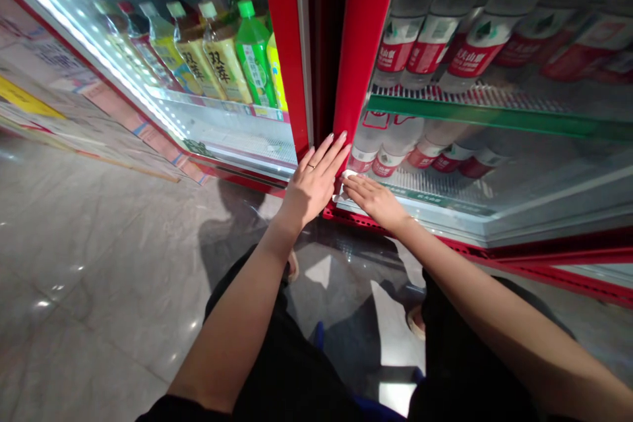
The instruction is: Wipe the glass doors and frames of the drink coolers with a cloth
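Note:
My left hand [316,181] lies with its fingers stretched out against the lower end of the red door frame [353,79], and it wears a ring. Just right of it, my right hand [374,199] presses a crumpled white tissue or cloth [339,198] to the bottom corner of the same fridge. Most of that white piece is hidden under the fingers. Behind the glass by my right hand, water bottles [388,158] with red and white labels stand on the lowest shelf.
A lit fridge [297,66] on the left holds a green bottle [253,53] and several other drinks. Stacked cartons [89,72] stand at far left. Glossy grey tiles [99,264] cover the floor, and my dark-clothed legs [287,362] are below.

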{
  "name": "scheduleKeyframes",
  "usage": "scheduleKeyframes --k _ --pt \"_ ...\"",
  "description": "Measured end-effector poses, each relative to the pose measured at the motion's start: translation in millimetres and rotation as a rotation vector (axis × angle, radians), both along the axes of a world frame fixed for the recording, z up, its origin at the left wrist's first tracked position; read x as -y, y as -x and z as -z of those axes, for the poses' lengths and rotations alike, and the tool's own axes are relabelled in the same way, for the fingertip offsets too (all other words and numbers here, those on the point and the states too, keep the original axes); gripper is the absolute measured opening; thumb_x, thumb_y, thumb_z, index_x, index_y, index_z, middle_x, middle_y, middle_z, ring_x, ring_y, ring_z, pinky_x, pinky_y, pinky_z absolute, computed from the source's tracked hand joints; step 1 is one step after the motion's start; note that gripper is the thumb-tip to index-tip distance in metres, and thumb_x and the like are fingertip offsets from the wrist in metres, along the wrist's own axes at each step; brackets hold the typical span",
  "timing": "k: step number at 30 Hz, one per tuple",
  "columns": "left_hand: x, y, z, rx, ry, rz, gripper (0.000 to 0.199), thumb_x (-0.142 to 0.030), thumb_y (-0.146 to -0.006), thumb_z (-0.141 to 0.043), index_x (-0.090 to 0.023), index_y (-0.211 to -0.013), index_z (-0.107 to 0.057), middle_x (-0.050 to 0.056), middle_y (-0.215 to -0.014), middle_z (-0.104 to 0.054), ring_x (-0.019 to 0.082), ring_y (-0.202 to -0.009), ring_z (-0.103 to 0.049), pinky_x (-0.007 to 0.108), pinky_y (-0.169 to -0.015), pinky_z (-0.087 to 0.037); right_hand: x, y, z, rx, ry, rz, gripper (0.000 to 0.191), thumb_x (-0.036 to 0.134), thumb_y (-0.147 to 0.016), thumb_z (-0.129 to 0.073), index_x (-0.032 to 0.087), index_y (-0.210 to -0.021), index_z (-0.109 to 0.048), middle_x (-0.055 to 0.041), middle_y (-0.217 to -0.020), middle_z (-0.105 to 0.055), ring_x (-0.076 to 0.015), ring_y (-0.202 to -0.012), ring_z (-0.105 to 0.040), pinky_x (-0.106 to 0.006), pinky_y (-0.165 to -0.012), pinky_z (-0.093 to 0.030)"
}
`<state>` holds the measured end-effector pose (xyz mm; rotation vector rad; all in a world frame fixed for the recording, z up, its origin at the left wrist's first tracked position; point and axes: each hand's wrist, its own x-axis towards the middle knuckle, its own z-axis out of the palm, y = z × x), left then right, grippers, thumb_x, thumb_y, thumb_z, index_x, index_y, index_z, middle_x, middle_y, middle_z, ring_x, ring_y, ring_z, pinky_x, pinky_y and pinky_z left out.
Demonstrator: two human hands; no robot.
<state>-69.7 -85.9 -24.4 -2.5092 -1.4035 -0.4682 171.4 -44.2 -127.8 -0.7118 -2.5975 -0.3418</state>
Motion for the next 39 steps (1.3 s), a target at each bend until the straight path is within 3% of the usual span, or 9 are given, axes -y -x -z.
scheduleKeyframes --k 4,9,14,19,23,27,31,35,39 --pt "-0.4 -2.8 5.5 -0.029 0.020 0.022 0.080 -0.017 -0.106 -0.043 -0.017 -0.181 -0.017 0.008 -0.188 -0.021 0.024 -0.176 -0.020 0.045 -0.143 -0.018 0.9 6.0 4.3 0.041 0.044 -0.012 0.036 0.010 -0.111 -0.049 0.010 -0.137 -0.074 -0.0192 -0.157 -0.069 -0.0288 -0.151 -0.063 -0.050 -0.126 -0.055" --pt "-1.8 -2.2 9.7 -0.029 0.005 0.035 0.082 -0.016 -0.105 -0.044 -0.017 -0.182 -0.015 0.009 -0.188 -0.022 0.025 -0.176 -0.018 0.047 -0.144 -0.014 10.7 -11.3 5.4 0.061 0.064 0.016 0.031 0.011 -0.111 -0.051 0.008 -0.128 -0.077 -0.0213 -0.152 -0.072 -0.0295 -0.148 -0.066 -0.051 -0.126 -0.055" --pt "0.1 0.0 9.7 -0.016 -0.012 0.031 0.084 -0.015 -0.105 -0.045 -0.018 -0.182 -0.012 0.008 -0.188 -0.023 0.025 -0.176 -0.019 0.047 -0.144 -0.015 8.6 -1.3 4.7 -0.022 0.046 0.050 0.035 0.014 -0.114 -0.046 0.011 -0.132 -0.075 -0.0177 -0.158 -0.069 -0.0276 -0.152 -0.062 -0.050 -0.128 -0.053" --pt "3.8 0.4 6.3 -0.023 0.015 0.030 0.082 -0.014 -0.105 -0.043 -0.018 -0.182 -0.014 0.008 -0.188 -0.024 0.026 -0.176 -0.021 0.048 -0.144 -0.017 2.6 14.7 17.8 0.003 0.079 0.015 0.035 0.012 -0.111 -0.048 0.014 -0.131 -0.077 -0.0157 -0.158 -0.069 -0.0265 -0.152 -0.062 -0.050 -0.128 -0.054" --pt "5.3 1.4 1.8 -0.012 0.027 0.041 0.084 -0.012 -0.104 -0.044 -0.018 -0.182 -0.013 0.009 -0.188 -0.025 0.027 -0.176 -0.022 0.049 -0.143 -0.019 9.8 0.4 25.7 0.051 0.141 0.020 0.032 0.008 -0.107 -0.055 0.010 -0.131 -0.077 -0.0212 -0.151 -0.072 -0.0277 -0.147 -0.067 -0.049 -0.124 -0.056" --pt "7.8 2.3 0.5 -0.003 0.025 0.035 0.084 -0.012 -0.105 -0.042 -0.019 -0.182 -0.009 0.009 -0.188 -0.023 0.026 -0.176 -0.020 0.049 -0.143 -0.020 15.8 -13.1 16.0 0.037 0.068 0.062 0.033 0.010 -0.110 -0.052 0.009 -0.133 -0.075 -0.0216 -0.154 -0.070 -0.0287 -0.149 -0.065 -0.050 -0.124 -0.055" --pt "9.4 1.4 2.8 0.001 0.002 0.039 0.085 -0.014 -0.105 -0.042 -0.020 -0.182 -0.006 0.008 -0.189 -0.021 0.026 -0.176 -0.020 0.050 -0.143 -0.018 9.9 -0.9 7.6 -0.009 0.057 0.051 0.035 0.012 -0.111 -0.049 0.009 -0.136 -0.073 -0.0204 -0.158 -0.067 -0.0284 -0.153 -0.061 -0.050 -0.128 -0.052" --pt "6.7 -0.2 2.1 -0.016 0.001 0.033 0.084 -0.013 -0.105 -0.042 -0.018 -0.182 -0.010 0.008 -0.188 -0.023 0.026 -0.176 -0.021 0.049 -0.143 -0.020 5.3 9.9 15.7 0.031 0.077 0.018 0.034 0.009 -0.109 -0.051 0.011 -0.130 -0.077 -0.0185 -0.154 -0.071 -0.0274 -0.148 -0.066 -0.049 -0.125 -0.055" --pt "2.6 -3.4 -0.4 -0.016 0.021 0.015 0.084 -0.012 -0.104 -0.043 -0.018 -0.182 -0.012 0.008 -0.188 -0.023 0.026 -0.176 -0.020 0.048 -0.143 -0.021 11.3 -7.9 21.8 0.066 0.109 0.020 0.034 0.008 -0.108 -0.053 0.009 -0.132 -0.077 -0.0215 -0.150 -0.073 -0.0289 -0.144 -0.069 -0.051 -0.122 -0.058"
